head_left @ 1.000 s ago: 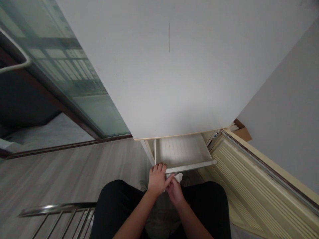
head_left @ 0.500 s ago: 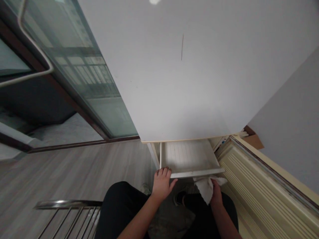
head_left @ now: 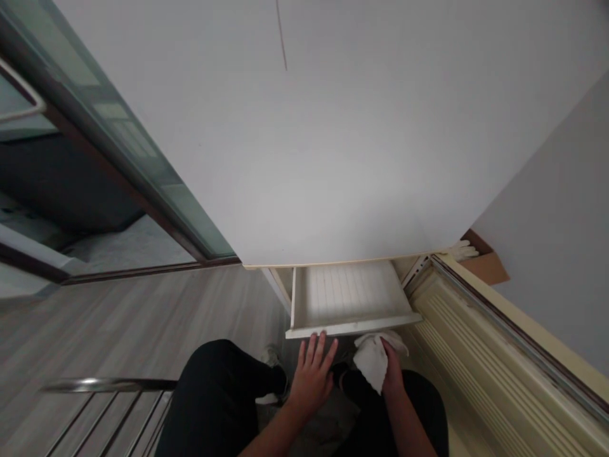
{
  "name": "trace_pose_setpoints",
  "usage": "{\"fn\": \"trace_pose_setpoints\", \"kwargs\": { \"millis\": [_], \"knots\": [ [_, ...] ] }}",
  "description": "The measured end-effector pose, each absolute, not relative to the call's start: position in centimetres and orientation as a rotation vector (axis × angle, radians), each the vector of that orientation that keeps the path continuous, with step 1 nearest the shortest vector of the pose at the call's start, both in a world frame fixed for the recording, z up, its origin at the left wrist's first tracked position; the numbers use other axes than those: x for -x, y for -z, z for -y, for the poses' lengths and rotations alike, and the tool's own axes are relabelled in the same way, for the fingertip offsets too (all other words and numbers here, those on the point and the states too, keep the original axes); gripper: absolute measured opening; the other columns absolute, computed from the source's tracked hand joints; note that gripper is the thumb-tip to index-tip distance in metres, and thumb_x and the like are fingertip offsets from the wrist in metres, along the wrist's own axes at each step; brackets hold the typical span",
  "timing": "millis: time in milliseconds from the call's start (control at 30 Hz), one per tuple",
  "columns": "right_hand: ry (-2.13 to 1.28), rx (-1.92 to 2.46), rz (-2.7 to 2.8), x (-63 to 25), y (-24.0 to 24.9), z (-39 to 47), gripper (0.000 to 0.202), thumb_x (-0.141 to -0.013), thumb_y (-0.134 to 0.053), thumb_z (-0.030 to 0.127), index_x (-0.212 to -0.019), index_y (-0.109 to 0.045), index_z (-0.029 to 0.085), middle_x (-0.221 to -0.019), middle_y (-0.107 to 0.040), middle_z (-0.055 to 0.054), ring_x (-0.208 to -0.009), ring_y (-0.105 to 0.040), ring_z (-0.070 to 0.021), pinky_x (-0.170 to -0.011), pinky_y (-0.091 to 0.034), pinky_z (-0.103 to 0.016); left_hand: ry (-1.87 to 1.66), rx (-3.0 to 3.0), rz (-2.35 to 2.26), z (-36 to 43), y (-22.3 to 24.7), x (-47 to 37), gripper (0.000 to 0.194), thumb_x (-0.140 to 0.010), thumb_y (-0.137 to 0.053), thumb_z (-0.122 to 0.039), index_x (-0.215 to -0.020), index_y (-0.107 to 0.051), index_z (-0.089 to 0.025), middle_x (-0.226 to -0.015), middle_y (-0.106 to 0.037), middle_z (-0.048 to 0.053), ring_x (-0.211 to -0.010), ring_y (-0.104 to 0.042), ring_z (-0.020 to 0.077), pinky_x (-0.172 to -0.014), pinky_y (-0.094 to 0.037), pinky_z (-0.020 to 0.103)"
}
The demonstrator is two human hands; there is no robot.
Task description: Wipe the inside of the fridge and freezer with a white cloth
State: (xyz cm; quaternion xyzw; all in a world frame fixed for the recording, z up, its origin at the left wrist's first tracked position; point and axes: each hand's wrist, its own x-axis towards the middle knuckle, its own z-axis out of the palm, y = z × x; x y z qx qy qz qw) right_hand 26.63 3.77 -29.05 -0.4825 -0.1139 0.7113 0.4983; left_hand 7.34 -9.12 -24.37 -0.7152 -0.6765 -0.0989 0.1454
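A pulled-out white drawer (head_left: 349, 327) with a ribbed bottom sticks out low from under a large white panel (head_left: 309, 146). My left hand (head_left: 313, 374) hovers just below the drawer's front edge, fingers spread and holding nothing. My right hand (head_left: 392, 374) grips a crumpled white cloth (head_left: 372, 360) just under the drawer's right front corner. Both hands are above my knees in black trousers.
A cream slatted panel (head_left: 485, 362) leans at the right, with a brown cardboard box (head_left: 485, 266) behind it. A glass sliding door (head_left: 118, 146) stands at the left over grey wood flooring (head_left: 118, 324). A metal rack (head_left: 104, 406) lies at the bottom left.
My left hand has come off the drawer's front edge and now hovers below it. The right hand took the white cloth and stayed near the drawer's right corner. The view has shifted.
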Motion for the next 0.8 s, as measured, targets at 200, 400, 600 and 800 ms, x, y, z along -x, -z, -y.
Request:
{"fn": "trace_pose_setpoints", "kwargs": {
  "millis": [200,400,600,800],
  "knots": [
    [-1.792,1.149,0.205,-25.3,27.6,-3.6,0.04,-0.051,-0.09,0.035,-0.084,-0.075,0.019,-0.085,-0.076,-0.004,-0.081,-0.071,-0.0239,-0.072,-0.059,-0.033,0.341,1.983,2.086,4.8,23.1,-7.2,0.097,-0.079,-0.073,-0.05,-0.16,-0.026,-0.026,-0.168,-0.02,0.017,-0.153,-0.02,0.0421,-0.123,-0.014,0.061],
    [-1.834,0.952,0.19,-23.3,25.9,-3.9,0.037,-0.054,-0.093,0.031,-0.085,-0.076,0.018,-0.092,-0.076,-0.005,-0.086,-0.071,-0.0213,-0.078,-0.059,-0.03,0.359,1.954,2.152,1.3,22.5,-6.6,0.095,-0.077,-0.076,-0.046,-0.157,-0.034,-0.017,-0.168,0.003,0.024,-0.153,-0.004,0.05,-0.12,-0.016,0.068],
    [-1.804,0.92,0.152,-22.9,25.2,-4.3,0.036,-0.049,-0.094,0.026,-0.08,-0.077,0.017,-0.086,-0.076,-0.004,-0.083,-0.07,-0.0193,-0.075,-0.057,-0.027,0.352,1.923,2.203,-2.4,20.9,-6.2,0.102,-0.076,-0.077,-0.042,-0.159,-0.026,-0.01,-0.165,0.016,0.026,-0.151,0.009,0.0504,-0.12,-0.015,0.068],
    [-1.817,0.91,0.208,-22.7,25.5,-4.1,0.032,-0.052,-0.092,0.026,-0.077,-0.074,0.018,-0.082,-0.075,-0.002,-0.077,-0.068,-0.0179,-0.071,-0.055,-0.027,0.293,1.888,2.255,-6.2,19.3,-5.6,0.099,-0.08,-0.073,-0.036,-0.16,-0.023,-0.008,-0.166,0.011,0.026,-0.151,0.013,0.0474,-0.121,-0.018,0.062]
  ]
}}
